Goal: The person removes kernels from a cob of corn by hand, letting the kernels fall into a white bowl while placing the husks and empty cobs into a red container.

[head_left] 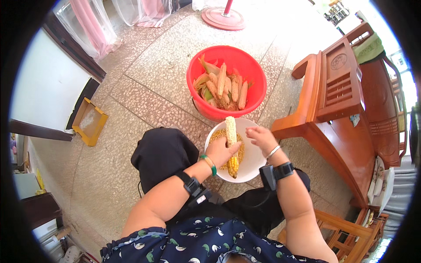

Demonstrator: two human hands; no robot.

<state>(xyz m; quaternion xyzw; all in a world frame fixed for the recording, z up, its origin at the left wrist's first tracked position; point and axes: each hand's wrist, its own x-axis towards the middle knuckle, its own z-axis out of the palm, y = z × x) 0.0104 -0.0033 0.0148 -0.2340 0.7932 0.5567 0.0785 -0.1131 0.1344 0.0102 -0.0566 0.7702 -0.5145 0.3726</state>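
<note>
My left hand (pixel 219 151) is closed round a corn cob (pixel 230 128), which stands lengthwise over a white bucket (pixel 255 164). Its far part is pale and stripped, while yellow kernels still cover the near end. To the right of the cob, my right hand (pixel 262 139) hovers above the bucket's rim with nothing in it, fingers loosely bent and apart. Loose yellow kernels (pixel 217 136) lie inside the bucket, mostly on its left. Just beyond stands a red bucket (pixel 258 90) holding several bare cobs (pixel 222 79) and husks (pixel 206 90).
A carved wooden bench (pixel 302 116) stands close on the right, with a wooden stool (pixel 351 230) nearer me. On the left floor lies a yellow open box (pixel 90 138). A round red stand base (pixel 210 18) and pink curtains (pixel 87 26) are farther off.
</note>
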